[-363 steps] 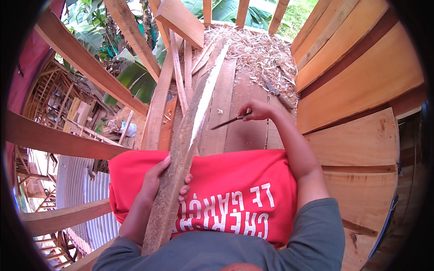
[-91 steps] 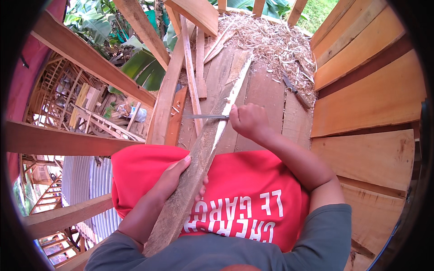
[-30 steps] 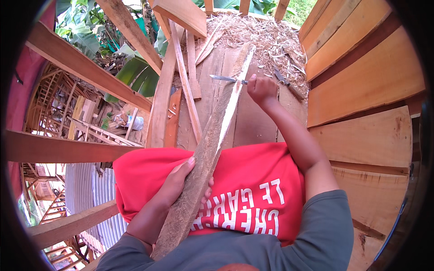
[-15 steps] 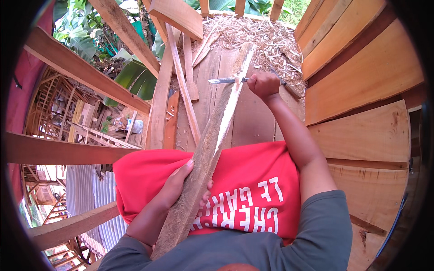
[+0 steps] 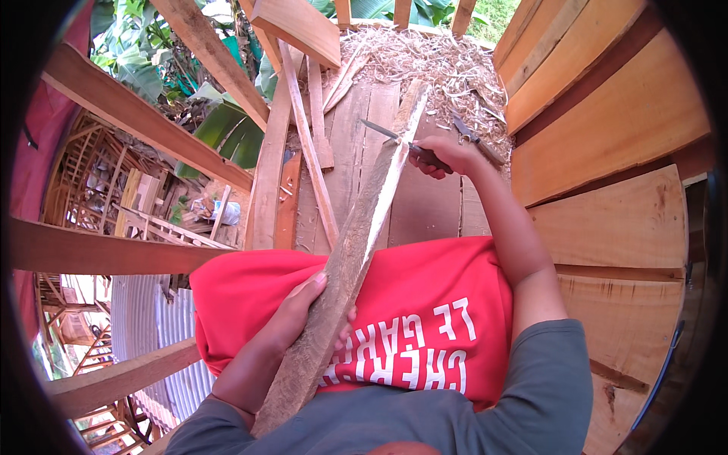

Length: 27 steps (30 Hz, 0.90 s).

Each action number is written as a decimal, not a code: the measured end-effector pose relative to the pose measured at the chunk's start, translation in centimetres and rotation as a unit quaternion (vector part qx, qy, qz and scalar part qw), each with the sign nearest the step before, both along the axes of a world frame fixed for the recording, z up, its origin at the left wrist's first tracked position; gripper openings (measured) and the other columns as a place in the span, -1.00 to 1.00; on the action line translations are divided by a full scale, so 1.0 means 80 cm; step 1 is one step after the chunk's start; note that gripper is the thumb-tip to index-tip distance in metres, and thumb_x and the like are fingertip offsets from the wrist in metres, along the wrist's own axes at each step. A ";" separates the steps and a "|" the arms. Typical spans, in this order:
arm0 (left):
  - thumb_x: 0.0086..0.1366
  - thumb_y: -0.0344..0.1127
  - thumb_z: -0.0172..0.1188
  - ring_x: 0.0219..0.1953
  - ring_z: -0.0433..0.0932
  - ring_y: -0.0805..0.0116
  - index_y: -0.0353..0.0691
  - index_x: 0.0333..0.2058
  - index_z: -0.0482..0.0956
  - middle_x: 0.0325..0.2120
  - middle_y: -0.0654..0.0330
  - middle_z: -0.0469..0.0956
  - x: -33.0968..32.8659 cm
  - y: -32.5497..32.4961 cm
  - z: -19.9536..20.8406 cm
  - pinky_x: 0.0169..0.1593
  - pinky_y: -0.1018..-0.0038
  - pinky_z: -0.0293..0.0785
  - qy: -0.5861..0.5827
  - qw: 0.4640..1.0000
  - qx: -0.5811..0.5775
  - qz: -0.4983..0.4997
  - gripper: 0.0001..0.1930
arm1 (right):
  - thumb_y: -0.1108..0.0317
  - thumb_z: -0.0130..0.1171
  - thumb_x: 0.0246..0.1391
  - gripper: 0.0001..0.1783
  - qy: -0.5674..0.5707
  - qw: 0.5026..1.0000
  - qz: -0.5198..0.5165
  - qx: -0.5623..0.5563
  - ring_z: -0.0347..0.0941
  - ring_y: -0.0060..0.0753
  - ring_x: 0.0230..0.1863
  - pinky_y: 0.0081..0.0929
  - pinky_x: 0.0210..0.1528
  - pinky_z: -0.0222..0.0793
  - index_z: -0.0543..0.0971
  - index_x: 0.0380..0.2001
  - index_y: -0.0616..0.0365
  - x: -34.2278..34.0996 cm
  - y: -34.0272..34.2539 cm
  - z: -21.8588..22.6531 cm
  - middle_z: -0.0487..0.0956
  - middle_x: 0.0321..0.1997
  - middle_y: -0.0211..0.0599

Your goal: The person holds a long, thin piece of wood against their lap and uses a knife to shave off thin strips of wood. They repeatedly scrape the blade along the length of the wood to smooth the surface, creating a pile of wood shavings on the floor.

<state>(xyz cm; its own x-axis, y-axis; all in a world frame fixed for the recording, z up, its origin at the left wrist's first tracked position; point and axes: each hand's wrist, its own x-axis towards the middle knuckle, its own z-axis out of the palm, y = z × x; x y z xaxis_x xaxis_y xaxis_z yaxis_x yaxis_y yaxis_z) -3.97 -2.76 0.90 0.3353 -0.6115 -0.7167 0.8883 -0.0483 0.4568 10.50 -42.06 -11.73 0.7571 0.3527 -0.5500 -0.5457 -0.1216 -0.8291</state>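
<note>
A long rough wooden beam [image 5: 341,277] slants up from my lap, away from me and to the right. Along its right edge runs a pale, freshly cut face. My left hand [image 5: 307,303] is wrapped round the lower part of the beam, thumb on the top side. In my right hand [image 5: 442,157] is a knife [image 5: 378,129], gripped by its dark handle. The blade lies across the beam near its far end, its tip pointing left and away. A red cloth [image 5: 432,296] with white lettering covers my lap beneath the beam.
Wood shavings [image 5: 447,64] heap up at the far end of the plank floor [image 5: 425,205]. Near them lies another dark-handled tool [image 5: 478,140]. Board walling [image 5: 607,129] stands on the right; slanted timbers [image 5: 152,129] frame the left. Thin wooden strips [image 5: 307,144] lie left of the beam.
My right hand has turned and lowered slightly, so the knife's tip now angles farther away from me. The beam's far end has dipped a little. My left hand keeps its hold.
</note>
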 end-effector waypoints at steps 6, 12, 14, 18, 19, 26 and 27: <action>0.52 0.07 -0.29 -0.51 0.51 0.18 -0.20 0.19 0.25 -0.37 -0.04 0.50 -0.001 -0.006 0.008 -0.47 0.34 0.50 0.004 1.000 -0.009 0.003 -0.48 | 0.04 -0.03 0.34 -0.62 0.077 0.983 0.104 0.132 0.00 -0.68 -0.76 -0.59 -0.75 -0.19 0.44 -0.44 0.09 -0.004 -0.025 0.023 0.23 -0.70 -0.59; 0.52 0.07 -0.29 -0.47 0.53 0.22 -0.23 0.16 0.28 -0.37 0.02 0.51 0.005 0.000 -0.012 -0.43 0.34 0.53 0.026 1.000 -0.004 0.011 -0.48 | 0.14 0.08 0.29 -0.55 -0.225 0.934 0.055 -0.274 0.27 -0.45 -0.63 -0.33 -0.51 0.20 0.41 -0.64 0.17 0.002 0.012 -0.003 0.32 -0.71 -0.43; 0.52 0.07 -0.29 -0.45 0.55 0.23 -0.24 0.15 0.29 -0.37 0.03 0.52 0.004 0.004 -0.014 -0.41 0.34 0.55 0.035 0.999 -0.006 0.024 -0.49 | 0.16 0.11 0.25 -0.58 -0.260 0.896 0.038 -0.357 0.39 -0.26 -0.57 -0.24 -0.43 0.28 0.47 -0.63 0.18 -0.002 0.037 0.013 0.44 -0.67 -0.26; 0.52 0.07 -0.30 -0.45 0.53 0.23 -0.22 0.17 0.30 -0.35 0.04 0.52 0.005 0.004 -0.012 -0.41 0.35 0.53 0.036 0.999 -0.008 0.027 -0.48 | 0.16 0.14 0.19 -0.67 -0.349 0.826 -0.006 -0.443 0.54 0.05 -0.41 -0.10 -0.32 0.36 0.57 -0.54 0.16 -0.008 0.046 0.015 0.59 -0.52 -0.01; 0.52 0.08 -0.31 -0.45 0.53 0.23 -0.22 0.17 0.29 -0.35 0.05 0.52 0.005 0.004 -0.012 -0.41 0.35 0.53 0.035 0.999 -0.008 0.029 -0.47 | 0.16 0.14 0.18 -0.69 -0.367 0.801 -0.016 -0.473 0.54 0.06 -0.40 -0.10 -0.32 0.37 0.57 -0.52 0.16 -0.009 0.049 0.017 0.59 -0.52 0.00; 0.52 0.07 -0.31 -0.46 0.51 0.23 -0.22 0.18 0.29 -0.35 0.04 0.51 0.004 0.005 -0.008 -0.43 0.34 0.51 0.054 0.997 -0.032 0.049 -0.47 | 0.06 0.12 0.24 -0.63 -0.389 0.810 0.025 -0.438 0.44 -0.14 -0.57 -0.17 -0.45 0.34 0.51 -0.51 0.11 -0.006 0.042 0.029 0.49 -0.63 -0.16; 0.52 0.07 -0.31 -0.46 0.52 0.23 -0.22 0.17 0.30 -0.35 0.03 0.51 0.003 0.007 -0.010 -0.43 0.34 0.52 0.052 0.997 -0.032 0.052 -0.48 | 0.04 0.11 0.26 -0.60 -0.340 0.850 0.067 -0.398 0.40 -0.24 -0.64 -0.21 -0.51 0.31 0.48 -0.55 0.09 -0.002 0.042 0.035 0.45 -0.67 -0.22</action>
